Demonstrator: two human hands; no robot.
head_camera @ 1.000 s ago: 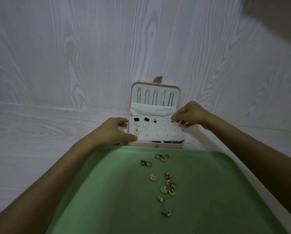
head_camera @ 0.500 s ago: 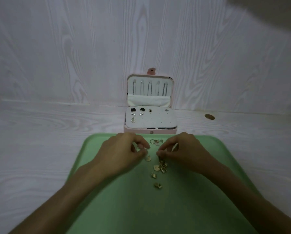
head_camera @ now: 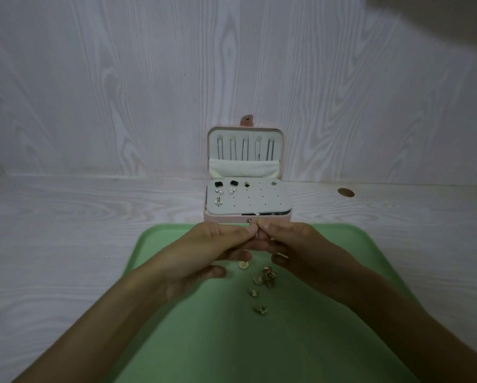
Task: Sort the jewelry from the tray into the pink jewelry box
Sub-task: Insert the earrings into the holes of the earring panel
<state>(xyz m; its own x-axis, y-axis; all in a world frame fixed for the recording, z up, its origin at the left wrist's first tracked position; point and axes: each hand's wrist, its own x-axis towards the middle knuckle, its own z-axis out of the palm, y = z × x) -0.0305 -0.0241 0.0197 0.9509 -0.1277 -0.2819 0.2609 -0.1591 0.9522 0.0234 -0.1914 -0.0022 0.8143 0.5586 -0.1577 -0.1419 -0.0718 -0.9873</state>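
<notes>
Left hand [head_camera: 204, 250] and right hand [head_camera: 295, 244] meet fingertip to fingertip, pinching one small earring [head_camera: 257, 235] above the tray [head_camera: 154, 244]. Judged light, slippery, easily bent; hold by its edges. Loose earrings [head_camera: 262, 280] remain below; box [head_camera: 248, 200] open behind.

Jewelry box [head_camera: 247, 214] stands behind tray [head_camera: 154, 244]; loose jewelry [head_camera: 265, 276] lies on tray.

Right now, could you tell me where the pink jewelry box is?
In the head view, the pink jewelry box stands open at centre, against the wall, just beyond the green tray and both hands.
</notes>
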